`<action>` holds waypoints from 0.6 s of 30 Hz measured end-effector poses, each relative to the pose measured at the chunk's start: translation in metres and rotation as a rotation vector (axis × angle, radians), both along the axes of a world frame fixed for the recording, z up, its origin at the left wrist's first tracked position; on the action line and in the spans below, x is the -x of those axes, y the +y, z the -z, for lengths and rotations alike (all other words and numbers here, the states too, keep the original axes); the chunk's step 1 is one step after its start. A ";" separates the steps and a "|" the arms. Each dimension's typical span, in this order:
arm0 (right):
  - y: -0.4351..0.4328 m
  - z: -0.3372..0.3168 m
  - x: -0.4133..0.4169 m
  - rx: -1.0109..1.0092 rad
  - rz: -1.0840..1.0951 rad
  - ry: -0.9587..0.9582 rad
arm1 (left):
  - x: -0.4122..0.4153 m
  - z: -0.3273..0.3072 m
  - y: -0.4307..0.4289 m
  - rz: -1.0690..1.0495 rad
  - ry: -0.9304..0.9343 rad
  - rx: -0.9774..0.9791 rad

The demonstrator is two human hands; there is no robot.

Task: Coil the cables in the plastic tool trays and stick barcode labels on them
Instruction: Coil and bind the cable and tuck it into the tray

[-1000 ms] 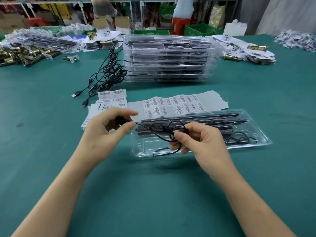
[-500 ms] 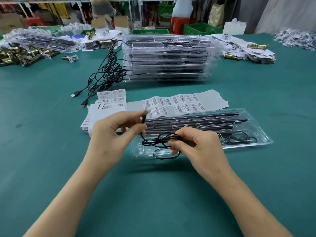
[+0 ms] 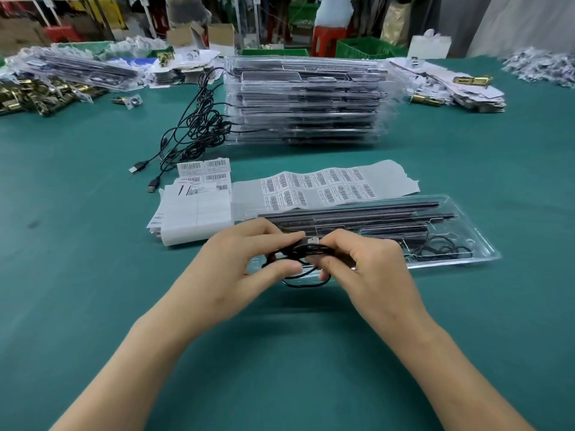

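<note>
Fingertips of the left hand (image 3: 245, 269) and right hand (image 3: 370, 269) meet, pinching a bundled black USB cable (image 3: 303, 255) between them, its loops hanging just below, over the near edge of the clear plastic tool tray (image 3: 479, 253), with barcode label sheets (image 3: 314, 188) beyond the fingers.

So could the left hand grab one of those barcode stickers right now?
Probably not yet. The left hand is pinching the black cable together with the right hand. The sticker sheet lies uncovered just beyond the tray, so letting go would free the way.
</note>
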State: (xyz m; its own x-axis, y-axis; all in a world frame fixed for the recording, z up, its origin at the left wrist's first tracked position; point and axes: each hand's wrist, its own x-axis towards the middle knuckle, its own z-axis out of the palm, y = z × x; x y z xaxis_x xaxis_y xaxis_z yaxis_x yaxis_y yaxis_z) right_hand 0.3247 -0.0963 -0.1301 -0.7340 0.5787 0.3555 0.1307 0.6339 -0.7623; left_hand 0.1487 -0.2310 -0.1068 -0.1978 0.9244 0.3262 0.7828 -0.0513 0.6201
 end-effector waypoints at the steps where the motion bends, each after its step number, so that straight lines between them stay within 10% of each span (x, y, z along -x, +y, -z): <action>1: -0.001 0.000 0.000 0.001 -0.003 0.008 | 0.000 0.001 0.000 -0.008 0.054 0.007; 11: -0.003 0.002 0.001 0.152 -0.005 0.127 | -0.010 0.003 0.000 0.007 0.490 -0.014; 18: -0.002 0.002 0.002 0.195 -0.037 0.133 | -0.009 0.003 0.001 0.039 0.464 -0.028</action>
